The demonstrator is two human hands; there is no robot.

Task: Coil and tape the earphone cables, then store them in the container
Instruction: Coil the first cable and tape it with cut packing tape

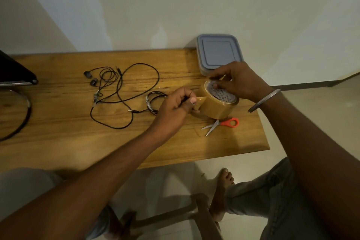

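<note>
— Where widest, across the middle: long honey-brown wooden table, far edge against a pale wall. What at two o'clock?
— Square grey-lidded plastic container, lid on, at the table's far right corner, partly behind the right hand.
— And at centre?
— Fat roll of brown packing tape, tilted, held just above the table. Right hand gripping it from above, fingers curled over the rim and into the core; steel bangle on that wrist.
— Left hand?
— At nine o'clock of the roll, thumb and fingers pinched on the tape's loose end, a short strip drawn off.
— Toward ten o'clock?
— Loose black earphone cable sprawled in wide loops, two earbuds at its far left. Between it and the left hand, a second black earphone cable, coiled small, partly hidden by the knuckles.
— At five o'clock of the roll?
— Orange-handled scissors, flat, blades apart.
</note>
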